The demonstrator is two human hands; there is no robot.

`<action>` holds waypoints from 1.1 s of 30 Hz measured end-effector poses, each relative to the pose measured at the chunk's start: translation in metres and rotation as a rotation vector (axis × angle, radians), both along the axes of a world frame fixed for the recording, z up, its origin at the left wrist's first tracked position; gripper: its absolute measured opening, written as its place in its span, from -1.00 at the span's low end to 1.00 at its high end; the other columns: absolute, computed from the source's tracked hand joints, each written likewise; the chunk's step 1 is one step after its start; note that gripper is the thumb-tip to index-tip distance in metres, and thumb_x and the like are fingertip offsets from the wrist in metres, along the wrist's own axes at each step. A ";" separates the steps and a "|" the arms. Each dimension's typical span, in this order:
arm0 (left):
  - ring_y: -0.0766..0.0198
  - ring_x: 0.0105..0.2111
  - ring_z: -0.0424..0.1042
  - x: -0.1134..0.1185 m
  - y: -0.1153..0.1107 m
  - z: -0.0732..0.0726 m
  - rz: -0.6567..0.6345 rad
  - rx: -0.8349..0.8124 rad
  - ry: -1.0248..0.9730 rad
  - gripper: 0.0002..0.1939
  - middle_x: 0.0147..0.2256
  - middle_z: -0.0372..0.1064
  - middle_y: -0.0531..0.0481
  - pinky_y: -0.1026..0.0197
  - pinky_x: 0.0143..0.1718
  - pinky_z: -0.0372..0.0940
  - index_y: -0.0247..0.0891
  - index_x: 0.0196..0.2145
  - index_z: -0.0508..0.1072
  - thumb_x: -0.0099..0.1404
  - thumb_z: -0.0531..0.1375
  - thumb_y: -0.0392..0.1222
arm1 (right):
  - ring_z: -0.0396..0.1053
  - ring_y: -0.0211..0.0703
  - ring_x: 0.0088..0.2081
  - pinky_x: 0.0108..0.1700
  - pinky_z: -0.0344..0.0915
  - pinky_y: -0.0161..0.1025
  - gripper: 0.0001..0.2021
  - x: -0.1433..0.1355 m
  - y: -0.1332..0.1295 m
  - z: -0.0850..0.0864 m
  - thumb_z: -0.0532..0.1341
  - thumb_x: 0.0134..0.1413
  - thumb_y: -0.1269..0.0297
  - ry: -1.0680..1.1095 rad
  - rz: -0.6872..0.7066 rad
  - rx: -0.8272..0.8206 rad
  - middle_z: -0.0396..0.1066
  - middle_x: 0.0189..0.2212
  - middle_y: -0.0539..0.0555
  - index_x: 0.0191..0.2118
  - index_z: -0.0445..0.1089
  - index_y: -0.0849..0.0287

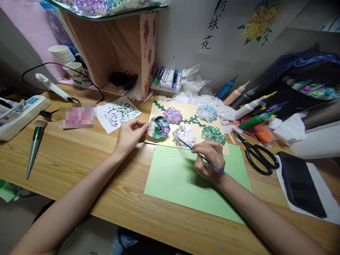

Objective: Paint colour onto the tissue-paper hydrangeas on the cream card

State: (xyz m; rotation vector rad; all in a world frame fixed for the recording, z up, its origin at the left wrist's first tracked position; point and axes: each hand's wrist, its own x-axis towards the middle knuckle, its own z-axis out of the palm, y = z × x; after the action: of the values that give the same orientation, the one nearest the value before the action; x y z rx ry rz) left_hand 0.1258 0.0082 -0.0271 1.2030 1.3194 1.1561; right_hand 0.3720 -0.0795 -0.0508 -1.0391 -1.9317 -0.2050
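A long light-brown wooden desk (79, 159) is running across the view, pushed against a pale grey wall (183, 39). A paper poster with a yellow flower and black brush characters (239, 28) is hanging there. A pinkish wooden shelf box (119, 49) is standing on the desk's far side.

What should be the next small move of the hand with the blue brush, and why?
Probably move the brush tip left to the palette for more paint. The right hand holds the blue brush with its tip at the white flower, and the left hand steadies the palette close beside it.
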 end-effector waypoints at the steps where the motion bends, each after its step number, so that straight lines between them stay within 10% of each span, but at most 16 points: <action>1: 0.25 -0.48 0.47 0.000 0.000 0.000 0.001 -0.002 -0.003 -0.59 -0.48 0.52 -0.06 0.27 -0.44 0.39 -0.34 -0.43 0.54 -0.11 0.44 0.06 | 0.36 -0.07 -0.34 -0.22 0.15 -0.09 -0.70 0.000 0.000 0.000 0.09 -0.10 0.54 -0.005 -0.005 -0.008 0.48 -0.44 -0.06 -0.26 0.32 0.00; 33: 0.32 -0.52 0.43 0.000 -0.002 -0.002 -0.043 0.040 0.034 -0.72 -0.49 0.51 -0.01 0.34 -0.50 0.34 -0.33 -0.41 0.54 0.05 0.37 -0.04 | 0.34 -0.08 -0.26 -0.16 0.17 -0.09 -0.77 -0.014 -0.003 0.011 0.08 0.08 0.53 0.085 0.081 -0.108 0.49 -0.32 0.00 -0.20 0.29 0.05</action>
State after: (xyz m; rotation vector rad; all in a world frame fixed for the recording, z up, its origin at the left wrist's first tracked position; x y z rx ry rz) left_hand 0.1259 0.0063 -0.0290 1.2792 1.2948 1.1412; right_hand 0.3578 -0.0825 -0.0395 -1.0212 -1.9208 -0.0110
